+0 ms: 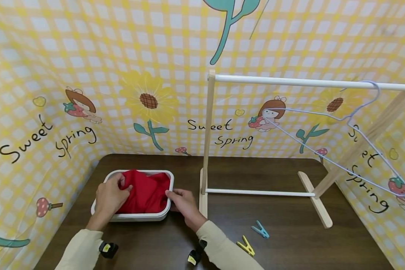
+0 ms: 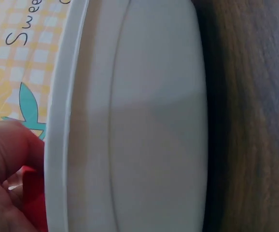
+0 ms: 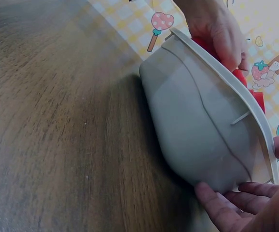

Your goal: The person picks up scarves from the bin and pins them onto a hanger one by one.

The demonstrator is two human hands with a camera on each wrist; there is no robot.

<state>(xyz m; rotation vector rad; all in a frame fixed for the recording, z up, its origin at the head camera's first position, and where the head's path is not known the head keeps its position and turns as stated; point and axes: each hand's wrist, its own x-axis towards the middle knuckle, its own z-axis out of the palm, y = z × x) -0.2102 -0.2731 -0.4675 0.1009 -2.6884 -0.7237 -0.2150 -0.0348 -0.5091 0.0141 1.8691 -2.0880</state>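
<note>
A white plastic basin (image 1: 140, 216) stands at the left of the dark table, with a bunched red cloth (image 1: 145, 191) inside it. My left hand (image 1: 110, 197) reaches over the basin's left side and pinches the cloth between thumb and fingers. In the left wrist view a bit of red cloth (image 2: 33, 198) shows between them, beside the basin's wall (image 2: 139, 121). At the basin's right end my right hand (image 1: 185, 204) grips it, thumb on the rim. The right wrist view shows its other fingers (image 3: 212, 203) against the basin's outer wall.
A wooden rack with a white top bar (image 1: 290, 81) stands to the right. On its bar hangs a lilac wire hanger (image 1: 324, 113). A blue clothespin (image 1: 261, 229) and a yellow clothespin (image 1: 246, 246) lie in front, near my right forearm. Checked fabric (image 1: 175, 48) surrounds the table.
</note>
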